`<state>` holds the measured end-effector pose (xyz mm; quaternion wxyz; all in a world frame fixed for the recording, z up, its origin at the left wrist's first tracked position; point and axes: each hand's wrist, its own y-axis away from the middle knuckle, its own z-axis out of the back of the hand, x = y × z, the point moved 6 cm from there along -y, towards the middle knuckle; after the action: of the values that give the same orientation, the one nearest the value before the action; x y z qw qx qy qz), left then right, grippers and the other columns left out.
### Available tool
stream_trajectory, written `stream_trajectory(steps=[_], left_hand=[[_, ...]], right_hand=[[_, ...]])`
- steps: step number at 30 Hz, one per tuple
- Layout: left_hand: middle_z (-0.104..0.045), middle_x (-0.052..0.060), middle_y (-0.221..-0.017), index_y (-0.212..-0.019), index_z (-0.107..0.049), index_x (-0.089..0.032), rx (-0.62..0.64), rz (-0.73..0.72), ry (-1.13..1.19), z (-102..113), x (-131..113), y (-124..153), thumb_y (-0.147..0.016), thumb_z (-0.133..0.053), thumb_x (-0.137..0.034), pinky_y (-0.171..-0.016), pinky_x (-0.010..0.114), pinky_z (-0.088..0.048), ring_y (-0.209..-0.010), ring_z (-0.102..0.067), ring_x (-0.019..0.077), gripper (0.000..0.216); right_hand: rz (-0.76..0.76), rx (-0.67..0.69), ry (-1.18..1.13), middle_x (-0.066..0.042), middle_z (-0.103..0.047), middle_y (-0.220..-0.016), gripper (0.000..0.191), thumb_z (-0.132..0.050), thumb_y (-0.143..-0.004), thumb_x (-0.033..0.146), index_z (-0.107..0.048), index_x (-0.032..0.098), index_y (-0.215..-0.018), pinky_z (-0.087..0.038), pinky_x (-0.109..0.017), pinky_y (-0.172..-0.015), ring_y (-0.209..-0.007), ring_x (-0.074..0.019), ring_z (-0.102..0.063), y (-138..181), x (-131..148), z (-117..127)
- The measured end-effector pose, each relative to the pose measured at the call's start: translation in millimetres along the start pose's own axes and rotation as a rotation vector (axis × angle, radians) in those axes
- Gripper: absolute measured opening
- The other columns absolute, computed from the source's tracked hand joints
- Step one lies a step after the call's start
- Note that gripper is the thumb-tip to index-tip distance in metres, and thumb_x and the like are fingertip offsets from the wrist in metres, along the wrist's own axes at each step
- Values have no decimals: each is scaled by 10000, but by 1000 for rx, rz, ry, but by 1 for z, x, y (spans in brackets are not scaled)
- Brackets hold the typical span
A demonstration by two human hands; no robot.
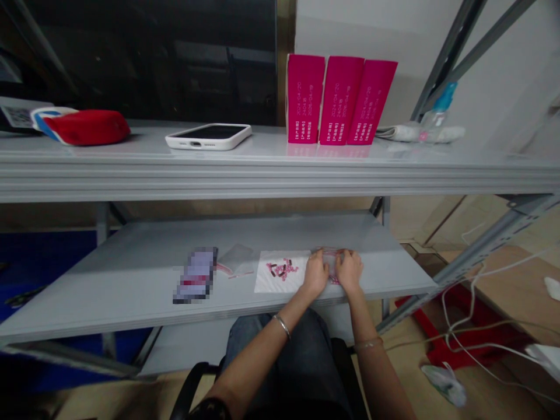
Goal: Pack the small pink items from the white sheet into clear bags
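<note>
On the lower shelf, my left hand (317,273) and my right hand (349,269) are side by side at the two edges of a clear plastic bag (331,262). The fingers of each hand are curled in and closed on its edge. Pink shows along the bag's top and bottom, too small to make out. Just left of my left hand lies a white sheet (263,283), with small pink and dark pieces (283,269) scattered on it. Another clear bag (238,261) with a pink-red strip lies flat farther left.
A phone (196,275) with a blurred screen lies on the lower shelf's left. The upper shelf bears a red pouch (94,127), a white-cased phone (209,137), three magenta boxes (341,100) and a spray bottle (437,119). Cables (455,332) hang at right.
</note>
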<state>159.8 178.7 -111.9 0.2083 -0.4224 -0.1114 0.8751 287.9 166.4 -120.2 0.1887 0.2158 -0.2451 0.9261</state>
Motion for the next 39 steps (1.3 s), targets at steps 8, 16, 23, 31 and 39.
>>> stream_trajectory(steps=[8, 16, 23, 31, 39], left_hand=[[-496, 197, -1291, -1115, -581, -103, 55, -63, -188, 3, -13, -8, -854, -424, -126, -1000, 476, -326, -1216, -429, 302, 306], [-433, 134, -1382, -1254, -511, -216, -28, -105, -335, 58, -9, -6, -920, -373, -317, -998, 478, -303, -1270, -379, 288, 375], [-557, 150, -1261, -1116, -614, -176, -263, 142, -488, 156, 48, 30, -861, -393, -163, -967, 476, -314, -1179, -481, 290, 338], [-636, 168, -1116, -1135, -571, -100, -338, 328, -660, 216, 106, 83, -799, -394, -102, -906, 402, -372, -1094, -552, 278, 380], [-707, 103, -952, -947, -655, -175, -333, 315, -566, 227, 106, 92, -839, -443, -254, -806, 352, -429, -905, -638, 247, 250]], right_hand=[[-20, 5, 76, -161, -597, -1006, 290, -456, -843, 210, -621, 130, -1068, -307, -321, -762, -963, -245, -520, -10, 2, 0], [-29, -146, 29, -158, -597, -1012, 342, -370, -888, 310, -626, 135, -1032, -299, -368, -795, -994, -285, -482, -5, 5, 22], [75, -381, -390, -124, -623, -884, 287, -408, -884, 344, -621, 153, -862, -348, -375, -811, -879, -245, -504, 40, 44, 50], [273, -65, -822, -48, -610, -766, 167, -453, -878, 256, -603, 209, -823, -399, -326, -733, -784, -196, -522, 114, 131, 43], [320, 175, -928, -24, -584, -705, 186, -453, -875, 251, -619, 216, -798, -401, -290, -652, -678, -164, -506, 144, 162, 33]])
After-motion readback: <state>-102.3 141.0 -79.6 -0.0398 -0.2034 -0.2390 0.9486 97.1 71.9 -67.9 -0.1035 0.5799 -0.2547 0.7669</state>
